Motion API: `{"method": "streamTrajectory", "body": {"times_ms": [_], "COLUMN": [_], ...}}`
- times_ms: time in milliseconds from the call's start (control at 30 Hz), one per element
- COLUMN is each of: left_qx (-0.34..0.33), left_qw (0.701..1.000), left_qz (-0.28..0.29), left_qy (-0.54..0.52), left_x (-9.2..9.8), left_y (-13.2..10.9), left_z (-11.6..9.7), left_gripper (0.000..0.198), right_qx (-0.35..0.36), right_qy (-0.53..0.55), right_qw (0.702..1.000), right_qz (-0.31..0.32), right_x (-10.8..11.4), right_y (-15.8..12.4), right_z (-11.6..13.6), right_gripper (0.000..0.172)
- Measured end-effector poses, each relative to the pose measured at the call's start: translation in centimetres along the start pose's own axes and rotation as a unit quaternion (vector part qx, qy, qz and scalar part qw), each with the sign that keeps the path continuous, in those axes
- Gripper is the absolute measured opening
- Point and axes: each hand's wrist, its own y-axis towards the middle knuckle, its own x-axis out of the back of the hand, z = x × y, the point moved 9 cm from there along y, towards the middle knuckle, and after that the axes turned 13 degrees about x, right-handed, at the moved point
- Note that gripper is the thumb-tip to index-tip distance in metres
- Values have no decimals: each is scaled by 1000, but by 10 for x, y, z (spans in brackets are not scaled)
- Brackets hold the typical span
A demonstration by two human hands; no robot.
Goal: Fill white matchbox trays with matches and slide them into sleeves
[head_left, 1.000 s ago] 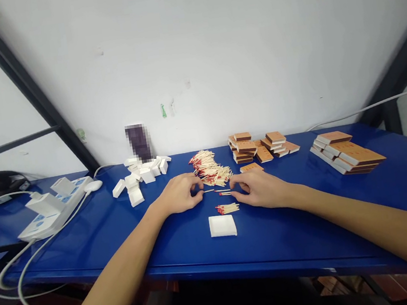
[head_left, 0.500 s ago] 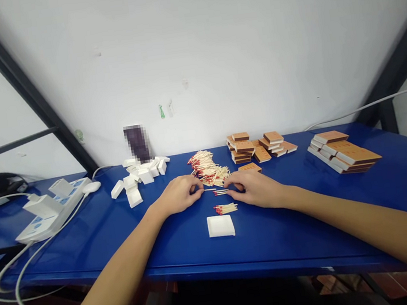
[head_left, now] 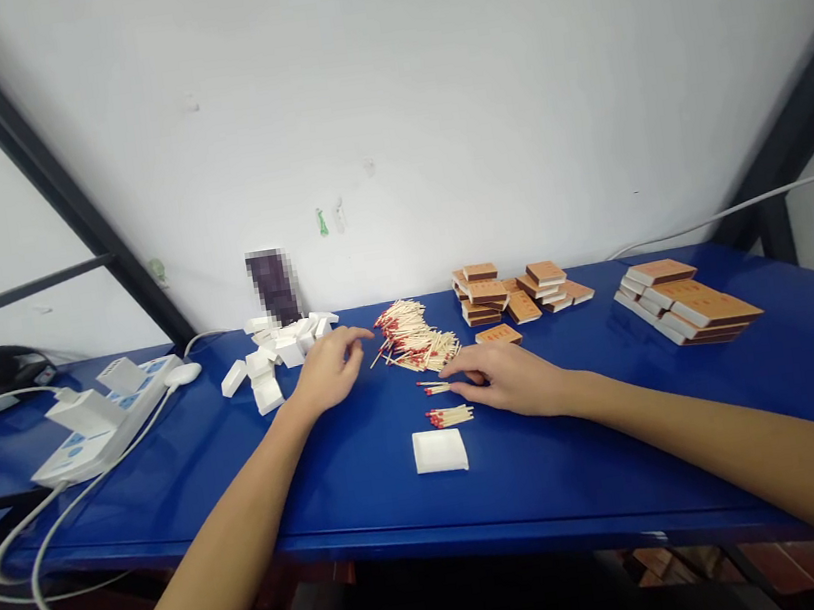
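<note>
My left hand (head_left: 329, 368) is open just left of a heap of loose matches (head_left: 411, 330), its index finger stretched towards the red heads. Nothing shows between its fingers. My right hand (head_left: 508, 379) is in front of the heap, with thumb and index finger at the tail ends of a few matches (head_left: 434, 387) lying with their heads to the left. Closer to me lies a small bundle of matches (head_left: 453, 417) on the blue table. In front of that bundle sits a white matchbox tray (head_left: 440, 451).
White matchbox trays (head_left: 264, 363) lie piled at the back left. Orange matchboxes (head_left: 485, 292) are stacked behind my right hand, and another stack of matchboxes (head_left: 694, 298) stands farther right. A white power strip (head_left: 112, 417) with cables lies on the left.
My left hand has moved left and back from the small row of matches, and its fingers have spread. The match at its fingertips is now beside my right fingers. The right hand stays nearly in place.
</note>
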Motion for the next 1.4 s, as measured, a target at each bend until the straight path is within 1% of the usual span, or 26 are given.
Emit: {"method": "streamTrajectory", "body": {"times_ms": [67, 167, 267, 367, 500, 600, 733, 833, 967, 1100, 1233, 1267, 1367, 1400], "left_qx": [4, 8, 17, 29, 35, 40, 72, 82, 81, 80, 24, 20, 37, 35], "left_qw": [999, 996, 993, 990, 989, 990, 991, 989, 988, 988, 992, 992, 993, 992], "left_qz": [14, 46, 63, 72, 85, 82, 62, 58, 63, 74, 108, 112, 112, 119], "left_qy": [47, 78, 96, 117, 117, 111, 98, 105, 113, 109, 66, 47, 3, -4], "left_x": [-4, -13, -20, -24, -27, -27, -24, -28, -33, -32, -28, -26, -16, -15], "left_y": [2, 1, 0, 0, -1, -1, -1, 1, 4, 2, -2, -3, -2, -2], "left_z": [7, 9, 8, 8, 9, 9, 13, 14, 14, 11, -4, -5, 1, 3], "left_gripper": [34, 32, 31, 26, 21, 22, 24, 25, 19, 19, 29, 30, 24, 24], "right_qx": [11, 9, 7, 1, -5, -13, -20, -13, -17, -19, -15, -16, -15, -14], "right_qy": [2, 7, 15, 22, 24, 25, 29, 27, 28, 27, 26, 27, 28, 26], "right_qw": [1000, 1000, 1000, 1000, 1000, 1000, 999, 1000, 999, 999, 999, 999, 999, 999], "right_qz": [13, 26, 19, 11, 4, 5, 6, 8, 11, 12, 10, 10, 10, 11], "right_x": [-1, -1, 0, -1, -1, -1, -2, -3, -3, -2, -2, -2, -2, -2], "right_y": [1, 2, 3, 4, 4, 3, 2, 3, 2, 2, 3, 3, 2, 2], "right_z": [3, 5, 5, 2, 0, -1, -2, -2, -4, -4, -3, -3, -3, -3], "right_gripper": [23, 25, 23, 21, 19, 19, 21, 19, 19, 19, 19, 19, 19, 19]}}
